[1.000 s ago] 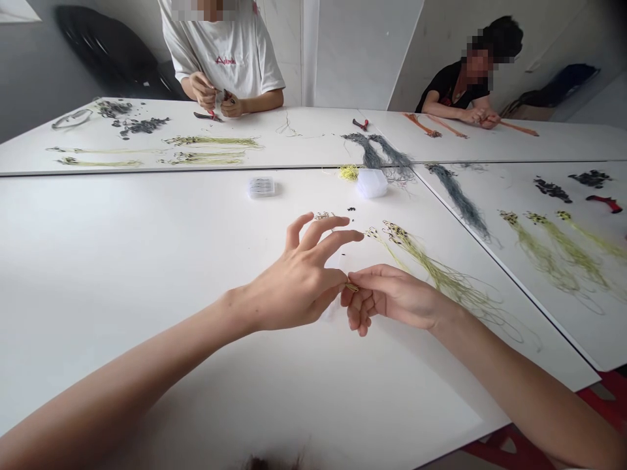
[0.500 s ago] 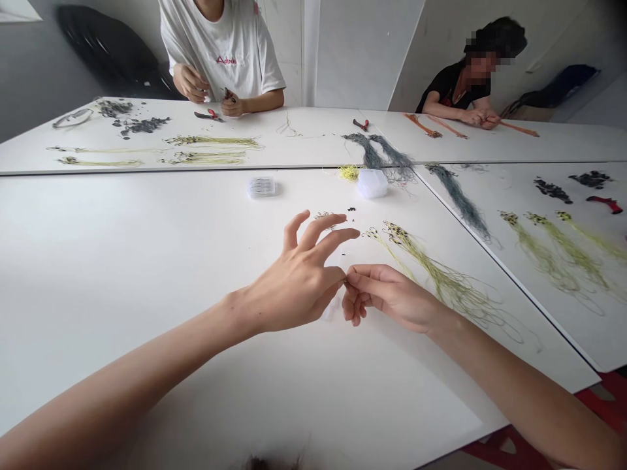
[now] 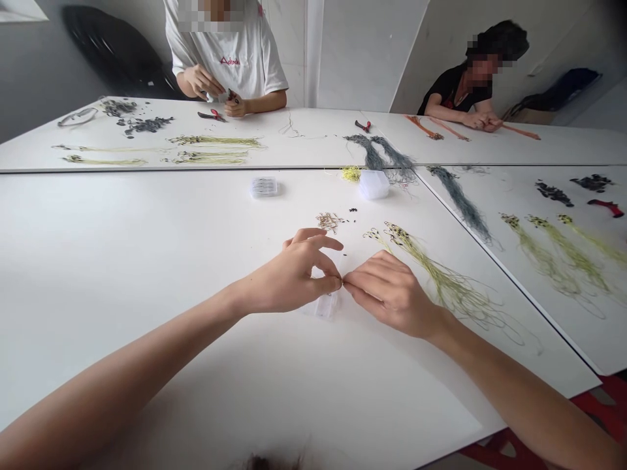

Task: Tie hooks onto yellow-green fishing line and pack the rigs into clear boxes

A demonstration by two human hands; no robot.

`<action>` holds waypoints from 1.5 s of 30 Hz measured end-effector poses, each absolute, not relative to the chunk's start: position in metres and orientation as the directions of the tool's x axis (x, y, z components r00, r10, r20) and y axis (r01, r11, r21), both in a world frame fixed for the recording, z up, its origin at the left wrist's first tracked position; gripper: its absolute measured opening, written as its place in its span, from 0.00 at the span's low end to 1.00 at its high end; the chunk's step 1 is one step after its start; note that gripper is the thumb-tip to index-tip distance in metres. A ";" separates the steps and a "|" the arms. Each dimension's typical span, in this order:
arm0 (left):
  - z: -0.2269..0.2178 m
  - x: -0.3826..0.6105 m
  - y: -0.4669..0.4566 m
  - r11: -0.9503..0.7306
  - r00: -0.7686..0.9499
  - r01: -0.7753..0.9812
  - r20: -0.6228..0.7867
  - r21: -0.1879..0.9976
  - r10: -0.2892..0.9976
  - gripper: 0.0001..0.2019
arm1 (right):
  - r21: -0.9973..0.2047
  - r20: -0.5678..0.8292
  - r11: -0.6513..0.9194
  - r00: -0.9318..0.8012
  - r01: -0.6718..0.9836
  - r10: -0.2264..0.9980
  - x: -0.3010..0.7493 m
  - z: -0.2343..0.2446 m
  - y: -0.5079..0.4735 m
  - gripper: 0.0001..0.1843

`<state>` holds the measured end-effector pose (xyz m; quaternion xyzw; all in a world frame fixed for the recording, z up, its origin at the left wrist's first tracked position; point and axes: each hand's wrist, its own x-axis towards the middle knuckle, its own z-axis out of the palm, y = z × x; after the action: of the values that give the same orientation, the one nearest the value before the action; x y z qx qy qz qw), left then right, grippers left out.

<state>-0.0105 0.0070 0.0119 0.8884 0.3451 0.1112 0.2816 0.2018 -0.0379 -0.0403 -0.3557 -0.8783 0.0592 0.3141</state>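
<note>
Yellow-green and grey on white

Pale yellow-green cords [image 3: 441,281] with black-speckled ends lie on the white table [image 3: 147,261], near blue-grey cords [image 3: 460,202]. Farther off: orange cords [image 3: 426,128], red-handled pliers [image 3: 211,115], a white T-shirt [image 3: 230,65] with red lettering, a black shirt [image 3: 453,88]. A red frame [image 3: 499,447] shows below.

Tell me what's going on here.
A person's left hand and right hand meet at the fingertips above a small clear plastic box; anything held there is too fine to make out. Beside them lies a bundle of yellow-green lines tipped with black. Across the white tables, a co-worker in a white T-shirt sits with both hands near red-handled pliers.
</note>
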 end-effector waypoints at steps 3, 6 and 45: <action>0.010 -0.012 0.007 -0.620 0.761 0.523 0.007 0.585 0.649 0.10 | -0.204 0.505 0.750 -0.589 0.629 0.631 0.200 -0.041 -0.038 0.10; 0.010 -0.014 0.007 -0.639 0.776 0.507 0.015 0.578 0.630 0.09 | -0.183 0.504 0.751 -0.595 0.635 0.626 0.198 -0.040 -0.039 0.11; -0.018 -0.027 -0.003 -0.581 0.696 0.678 -0.139 0.450 0.705 0.16 | -0.398 0.398 0.641 -0.506 0.656 0.765 0.166 -0.065 -0.055 0.10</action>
<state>-0.0269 -0.0029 -0.0180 0.8886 0.3891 0.0277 0.2413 0.1656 -0.0546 -0.0654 -0.4120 -0.8623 0.0979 0.2778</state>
